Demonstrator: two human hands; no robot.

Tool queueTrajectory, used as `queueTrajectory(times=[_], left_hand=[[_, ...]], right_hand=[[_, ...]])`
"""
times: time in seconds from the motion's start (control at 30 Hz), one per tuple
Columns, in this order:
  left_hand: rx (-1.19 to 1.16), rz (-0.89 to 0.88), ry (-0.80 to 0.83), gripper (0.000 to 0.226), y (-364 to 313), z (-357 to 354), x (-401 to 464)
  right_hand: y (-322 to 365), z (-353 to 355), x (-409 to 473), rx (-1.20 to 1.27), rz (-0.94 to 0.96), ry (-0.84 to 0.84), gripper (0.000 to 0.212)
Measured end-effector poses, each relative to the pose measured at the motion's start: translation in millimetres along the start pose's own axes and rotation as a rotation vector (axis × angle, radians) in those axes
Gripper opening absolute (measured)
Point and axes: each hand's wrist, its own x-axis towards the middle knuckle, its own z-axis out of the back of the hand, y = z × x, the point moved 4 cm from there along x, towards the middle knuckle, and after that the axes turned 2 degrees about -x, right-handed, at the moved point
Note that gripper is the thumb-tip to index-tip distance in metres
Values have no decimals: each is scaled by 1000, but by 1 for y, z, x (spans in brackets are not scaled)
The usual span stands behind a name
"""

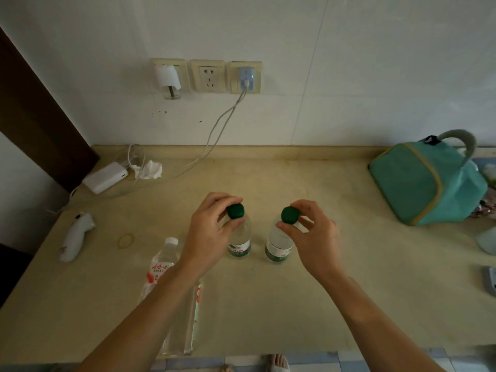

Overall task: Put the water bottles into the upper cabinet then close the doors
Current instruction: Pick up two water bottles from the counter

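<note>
Two clear water bottles with green caps stand upright side by side on the beige counter. My left hand pinches the neck of the left bottle just under its cap. My right hand pinches the neck of the right bottle in the same way. A third bottle with a white cap and red label stands to the left, partly hidden by my left forearm. Another clear bottle shows under that forearm near the front edge. No cabinet is in view.
A teal bag sits at the back right. A white power adapter, cables and a crumpled tissue lie at the back left. A rubber band and a white handheld object lie left. Wall sockets are above.
</note>
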Motion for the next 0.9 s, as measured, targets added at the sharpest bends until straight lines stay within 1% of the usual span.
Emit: queueTrajectory(times=[0.1, 0.23, 0.37, 0.43, 0.5, 0.6, 0.63, 0.7, 0.73, 0.8, 0.9], left_hand=[[6, -11, 13, 42, 1, 1, -1], [20, -28, 30, 41, 0, -1, -1], [62, -21, 33, 46, 2, -4, 0], [98, -23, 24, 50, 5, -6, 0], [108, -6, 31, 58, 12, -8, 0], [54, 127, 83, 82, 33, -15, -6], [38, 177, 99, 89, 42, -18, -9], [9, 275, 127, 97, 59, -28, -17], [-4, 316, 133, 97, 67, -33, -20], [-12, 379, 114, 87, 79, -42, -25], [-21, 421, 27, 78, 92, -50, -28]], right_hand=[[-5, -1, -3, -6, -21, -10, 41], [-1, -6, -1, -36, 3, 14, 40], [-5, -8, -2, -19, -22, 11, 39], [-15, -11, -4, -26, -66, 31, 47], [-28, -14, -10, -22, -114, 70, 61], [-54, -19, -21, -4, -194, 140, 85], [-63, -21, -24, 2, -214, 156, 87], [-77, -26, -27, 6, -244, 173, 82], [-80, -28, -27, 8, -252, 172, 80], [-83, -34, -25, 17, -258, 161, 77], [-84, -41, -23, 55, -244, 148, 72]])
